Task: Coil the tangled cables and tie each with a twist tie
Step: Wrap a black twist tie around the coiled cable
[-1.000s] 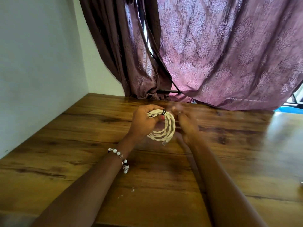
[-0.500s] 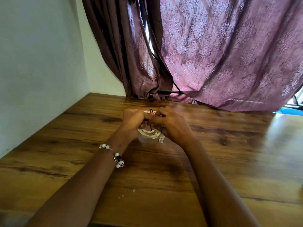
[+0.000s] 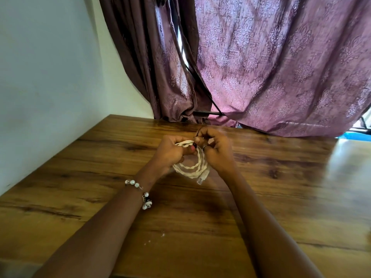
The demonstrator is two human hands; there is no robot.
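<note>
Left hand (image 3: 169, 155) grips coiled cable (image 3: 190, 167), its plug (image 3: 203, 176) pointing down-left toward the person.

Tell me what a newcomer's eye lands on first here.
The white coiled cable at mid-table, gripped by the left hand, while the right hand pinches a dark twist tie at the coil's top. Behind, a mauve patterned curtain fills the background above the wooden table. A beaded bracelet circles the left wrist.

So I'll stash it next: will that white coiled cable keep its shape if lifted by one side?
Probably not: the white cable looks soft and twisted, so loops may sag. Its plug end already dangles free. It seems light.
</note>
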